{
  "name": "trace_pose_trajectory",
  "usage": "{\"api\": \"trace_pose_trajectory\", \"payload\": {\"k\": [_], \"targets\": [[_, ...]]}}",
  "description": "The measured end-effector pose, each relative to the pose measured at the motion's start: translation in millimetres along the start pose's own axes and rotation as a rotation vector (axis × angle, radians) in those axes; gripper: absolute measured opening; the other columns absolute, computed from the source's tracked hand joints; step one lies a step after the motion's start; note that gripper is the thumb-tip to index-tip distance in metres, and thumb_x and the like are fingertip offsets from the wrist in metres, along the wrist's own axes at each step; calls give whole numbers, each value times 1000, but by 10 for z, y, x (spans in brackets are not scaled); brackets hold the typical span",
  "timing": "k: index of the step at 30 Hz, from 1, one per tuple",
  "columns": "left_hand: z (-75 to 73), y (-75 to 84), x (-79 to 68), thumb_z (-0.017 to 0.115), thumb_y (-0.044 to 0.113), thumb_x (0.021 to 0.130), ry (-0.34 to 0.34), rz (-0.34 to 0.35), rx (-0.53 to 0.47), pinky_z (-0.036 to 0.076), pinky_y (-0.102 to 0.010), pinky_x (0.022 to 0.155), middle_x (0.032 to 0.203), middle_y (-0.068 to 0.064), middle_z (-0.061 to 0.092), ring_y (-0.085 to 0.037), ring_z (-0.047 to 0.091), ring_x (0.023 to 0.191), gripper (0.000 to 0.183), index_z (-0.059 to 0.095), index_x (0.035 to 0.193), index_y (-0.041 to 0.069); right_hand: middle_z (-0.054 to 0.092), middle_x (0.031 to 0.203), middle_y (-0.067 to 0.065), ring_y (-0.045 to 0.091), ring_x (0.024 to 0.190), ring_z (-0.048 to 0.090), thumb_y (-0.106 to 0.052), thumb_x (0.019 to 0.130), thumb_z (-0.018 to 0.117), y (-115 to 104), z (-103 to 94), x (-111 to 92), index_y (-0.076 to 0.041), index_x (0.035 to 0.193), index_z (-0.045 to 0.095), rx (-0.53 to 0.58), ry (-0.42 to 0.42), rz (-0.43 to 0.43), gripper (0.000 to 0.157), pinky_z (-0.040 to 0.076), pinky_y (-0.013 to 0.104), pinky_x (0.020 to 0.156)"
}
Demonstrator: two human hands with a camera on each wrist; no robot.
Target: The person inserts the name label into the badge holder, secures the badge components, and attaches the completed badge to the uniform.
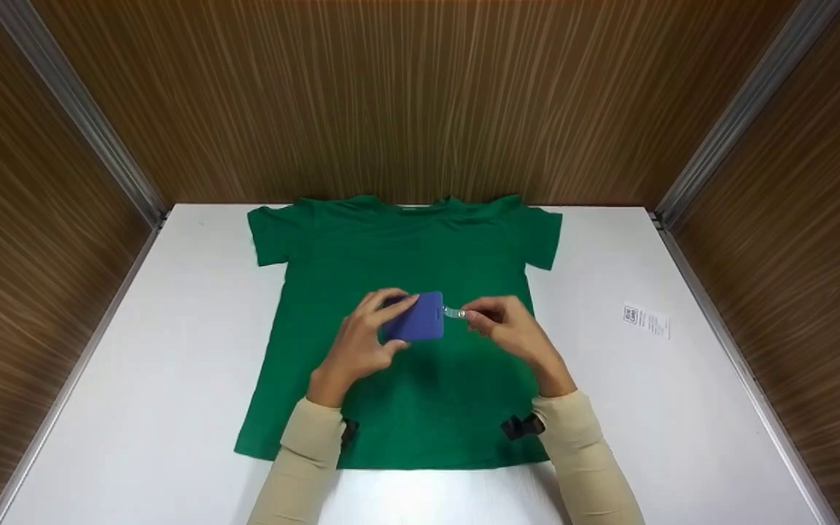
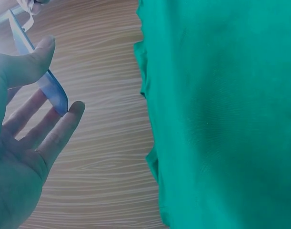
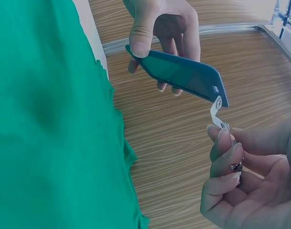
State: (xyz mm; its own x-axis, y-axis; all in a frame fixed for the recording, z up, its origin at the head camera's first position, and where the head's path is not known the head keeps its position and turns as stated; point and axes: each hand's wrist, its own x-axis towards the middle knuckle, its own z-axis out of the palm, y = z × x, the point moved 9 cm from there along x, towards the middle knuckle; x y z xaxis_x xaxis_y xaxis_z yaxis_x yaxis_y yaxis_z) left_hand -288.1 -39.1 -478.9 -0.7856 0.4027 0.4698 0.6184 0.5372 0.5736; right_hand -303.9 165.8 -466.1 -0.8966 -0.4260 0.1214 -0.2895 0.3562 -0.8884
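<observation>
Grasped blue badge holder [image 1: 424, 321] with left fingers [image 1: 395, 310], above green shirt [image 1: 405, 255] spread flat on bench [image 1: 135, 364]; pinched clear strap [image 1: 453, 313] with right fingers [image 1: 491, 302]. Judged strap already joined to holder, with fastening to shirt apparently not yet done.

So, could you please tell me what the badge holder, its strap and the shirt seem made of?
Badge holder: probably smooth, rigid plastic, with flat faces and crisp edges. Strap: perhaps flexible, translucent plastic, pale and bent. Shirt: matte fabric, softly wrinkled; the fibre is unclear.

Left hand [image 3: 176, 25] grips a card holder [image 3: 181, 75] (blue) while right hand [image 3: 257, 179] pinches its strap [image 3: 214, 113].
</observation>
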Motion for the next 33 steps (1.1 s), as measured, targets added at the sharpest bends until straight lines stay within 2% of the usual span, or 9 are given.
{"api": "trace_pose_trajectory", "payload": {"k": [10,18,24,33], "targets": [[1,-14,-1,85,11,86,-7,-4,6,51,-52,109,144,-10,58,-30,55,133,69,58,148,22,68,92,28,10,72,56,-11,106,57,48,-25,6,6,111,74,-23,13,35,25,50,23,68],[4,-15,-6,85,9,85,-2,3,11,50,-54,109,144,-11,58,-31,55,132,70,58,148,21,71,92,22,16,75,57,-10,105,58,113,-97,-13,3,108,75,-84,61,74,22,47,22,64],[-4,-8,-12,86,11,85,0,9,10,51,-54,109,143,-11,59,-31,56,131,70,58,148,21,71,92,18,15,75,55,-10,105,58,195,-137,-14,1,107,75,-125,72,103,21,46,23,64],[2,-27,-13,86,11,84,1,6,18,52,-53,108,144,-11,58,-31,56,132,70,59,148,21,72,93,18,14,76,55,-9,104,60,283,-186,11,2,106,76,-162,71,101,20,46,23,66]]}}
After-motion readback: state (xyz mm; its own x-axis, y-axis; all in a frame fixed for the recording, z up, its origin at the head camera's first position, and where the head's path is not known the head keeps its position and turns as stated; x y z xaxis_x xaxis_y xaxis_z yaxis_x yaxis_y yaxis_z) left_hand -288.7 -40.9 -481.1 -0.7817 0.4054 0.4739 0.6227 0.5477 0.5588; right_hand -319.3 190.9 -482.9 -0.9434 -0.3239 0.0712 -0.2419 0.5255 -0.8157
